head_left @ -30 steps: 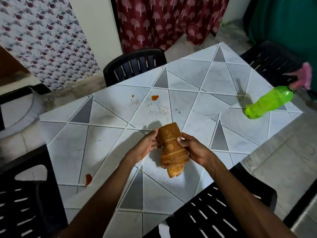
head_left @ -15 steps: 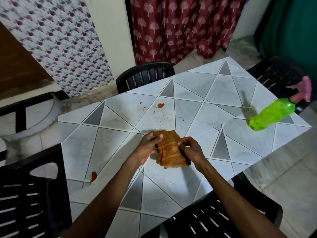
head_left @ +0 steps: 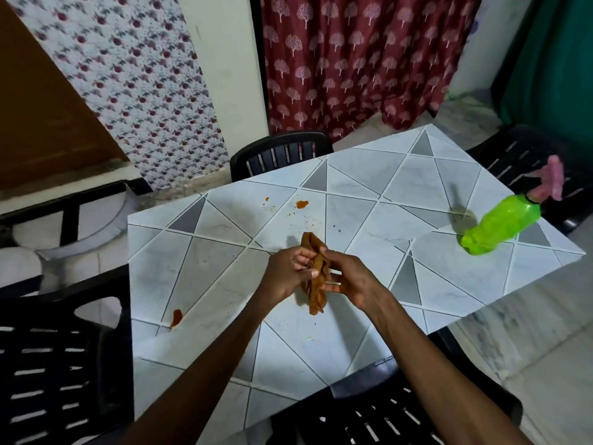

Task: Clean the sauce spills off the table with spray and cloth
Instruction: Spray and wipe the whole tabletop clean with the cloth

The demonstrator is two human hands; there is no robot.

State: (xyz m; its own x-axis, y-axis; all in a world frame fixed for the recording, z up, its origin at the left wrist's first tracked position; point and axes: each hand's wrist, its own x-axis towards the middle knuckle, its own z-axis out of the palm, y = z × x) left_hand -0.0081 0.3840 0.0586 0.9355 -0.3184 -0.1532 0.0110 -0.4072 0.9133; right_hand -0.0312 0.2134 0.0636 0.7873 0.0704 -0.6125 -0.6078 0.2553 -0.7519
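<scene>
While both hands (head_left: pixel 284 274) (head_left: pixel 356 282) grip the cloth (head_left: pixel 316 277), the bottle (head_left: pixel 500 228) stands apart.

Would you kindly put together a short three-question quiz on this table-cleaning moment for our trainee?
1. True or false: the right hand holds the green spray bottle.
2. What do both hands grip over the table? A. a sponge B. a brown cloth C. a paper towel
3. Which hand is nearer the sauce spill at the table's edge?
Key: 1. False; the bottle sits untouched on the table. 2. B. 3. The left hand.
</scene>
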